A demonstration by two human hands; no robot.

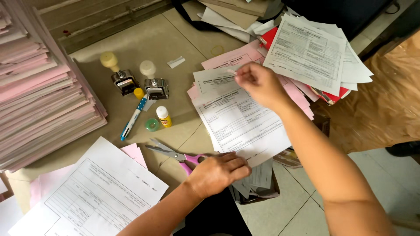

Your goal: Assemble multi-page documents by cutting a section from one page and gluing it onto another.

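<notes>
Head view: the left hand (217, 172) lies flat, fingers together, on the near edge of the white form (240, 120) at the worktop's (144, 43) edge, right of the scissors (175, 155). The right hand (260, 83) pinches a small slip (231, 71) at the form's far corner. Steady pressure should keep the form from sliding.

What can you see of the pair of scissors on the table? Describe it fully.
The scissors lie flat on the beige table, shut, with grey metal blades pointing up-left and pink plastic handles. The left hand rests beside the handles and partly hides them; whether it touches them is unclear. A pink sheet lies beside the blade tips.
</notes>
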